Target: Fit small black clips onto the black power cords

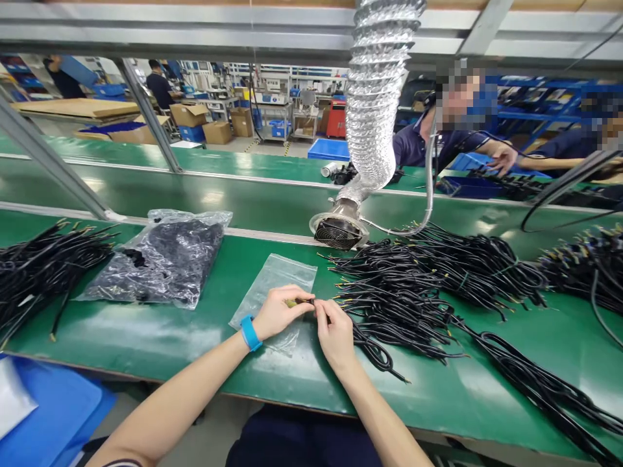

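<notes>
My left hand (280, 312), with a blue band (251, 333) at its wrist, is closed in a pinch over the green workbench (185, 337). Fingertip to fingertip with it, my right hand (335, 332) pinches too. Between them is a small dark piece, mostly hidden by the fingers and too small to name. A yellow-green bit (291, 303) shows at my left fingers. Under the hands lies a clear plastic bag (277, 275), flat on the bench. Just right of my right hand are bundles of black cables (389, 298) with coloured wire ends.
A clear bag of black parts (170, 256) lies left, beside more black cables (43, 266). An extractor fan (339, 232) hangs on a foil duct (372, 97) behind my hands. Long cables (530, 383) run off right. A co-worker's hand (501, 157) is across the bench. A blue bin (48, 408) stands lower left.
</notes>
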A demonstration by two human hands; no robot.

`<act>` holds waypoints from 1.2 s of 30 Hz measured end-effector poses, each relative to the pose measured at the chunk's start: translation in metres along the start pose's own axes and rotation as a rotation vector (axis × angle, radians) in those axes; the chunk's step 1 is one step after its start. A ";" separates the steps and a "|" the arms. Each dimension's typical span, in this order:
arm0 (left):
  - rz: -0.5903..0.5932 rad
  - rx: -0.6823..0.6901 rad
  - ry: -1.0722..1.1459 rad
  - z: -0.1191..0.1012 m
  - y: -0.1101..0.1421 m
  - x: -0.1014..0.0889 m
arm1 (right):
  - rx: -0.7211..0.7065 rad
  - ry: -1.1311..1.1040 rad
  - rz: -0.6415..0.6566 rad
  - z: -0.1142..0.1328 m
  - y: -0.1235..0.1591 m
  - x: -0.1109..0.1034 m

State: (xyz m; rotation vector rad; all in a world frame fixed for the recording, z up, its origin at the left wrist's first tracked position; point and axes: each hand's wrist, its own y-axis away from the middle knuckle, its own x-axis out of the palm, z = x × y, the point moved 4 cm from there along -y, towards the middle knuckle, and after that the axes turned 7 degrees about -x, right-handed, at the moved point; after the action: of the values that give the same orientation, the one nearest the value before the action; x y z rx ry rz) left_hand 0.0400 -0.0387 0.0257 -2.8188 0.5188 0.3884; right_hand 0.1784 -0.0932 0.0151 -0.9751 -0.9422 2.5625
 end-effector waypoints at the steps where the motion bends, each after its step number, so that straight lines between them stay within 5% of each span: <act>1: -0.005 -0.015 0.004 0.001 -0.001 -0.001 | -0.002 0.019 -0.016 0.001 0.000 -0.001; 15: 0.056 -0.138 0.064 0.006 0.000 0.001 | -0.047 0.057 0.087 -0.003 0.004 0.001; 25: 0.054 -0.022 0.001 -0.001 -0.005 -0.006 | -0.012 -0.038 0.052 0.000 0.001 -0.001; 36: -0.144 -0.007 -0.121 0.004 0.006 -0.003 | 0.032 0.116 0.021 0.008 0.009 0.001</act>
State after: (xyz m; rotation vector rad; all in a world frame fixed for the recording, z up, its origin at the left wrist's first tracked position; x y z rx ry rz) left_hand 0.0343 -0.0425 0.0218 -2.7949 0.2882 0.5282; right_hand 0.1722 -0.1035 0.0136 -1.1167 -0.8620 2.4993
